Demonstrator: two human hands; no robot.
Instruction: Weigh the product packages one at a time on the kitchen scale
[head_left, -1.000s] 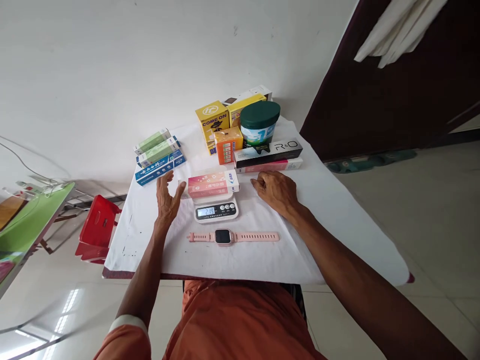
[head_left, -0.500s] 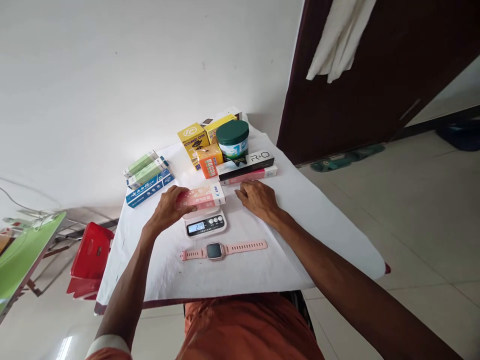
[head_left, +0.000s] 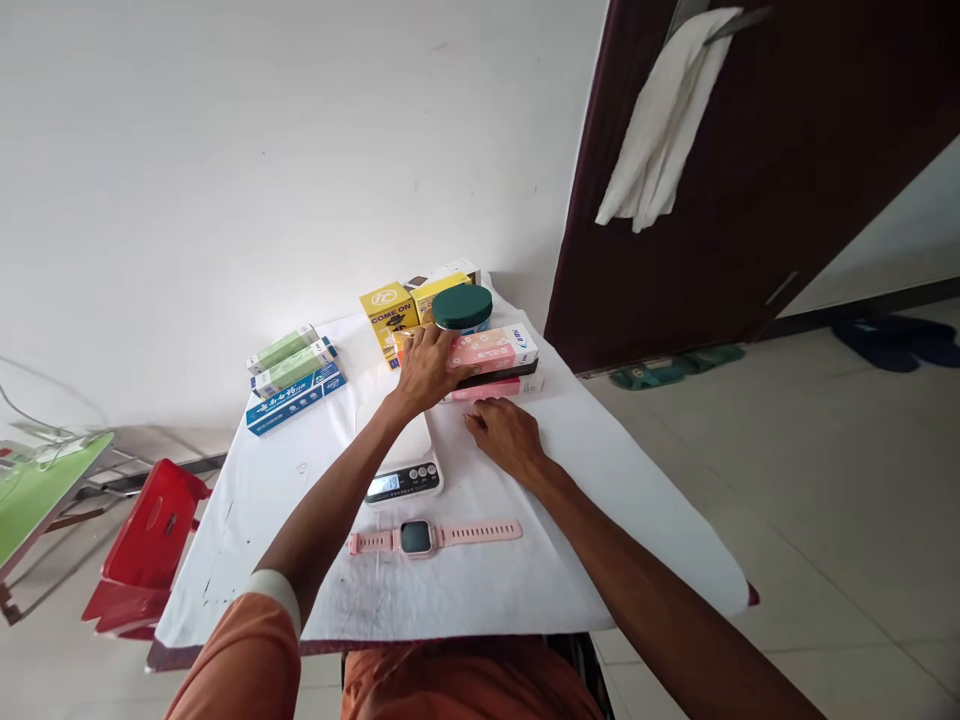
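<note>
My left hand [head_left: 426, 370] is closed around the left end of a pink and white carton [head_left: 491, 350]. That carton is at the black and white box [head_left: 514, 374], covering most of it; I cannot tell whether it rests there or is held just above. Beneath these lies another pink box [head_left: 531, 386]. My right hand [head_left: 506, 435] lies on the white cloth in front of the stack, fingers curled in, with nothing visible in them. Under my left forearm stands a white digital scale [head_left: 405, 482], its platform bare and its display lit, reading what looks like 219.
A pink-strapped smartwatch [head_left: 416, 538] lies before the scale. Green boxes [head_left: 292, 365] and a blue box [head_left: 296, 398] are stacked left. Behind my left hand stand a yellow box [head_left: 388, 308] and a green-lidded tub [head_left: 461, 305]. A red chair [head_left: 161, 520] stands left of the table.
My left hand has lifted the pink carton off the scale and carried it right and back to the stack. My right hand stays by the stack. The view has shifted slightly.
</note>
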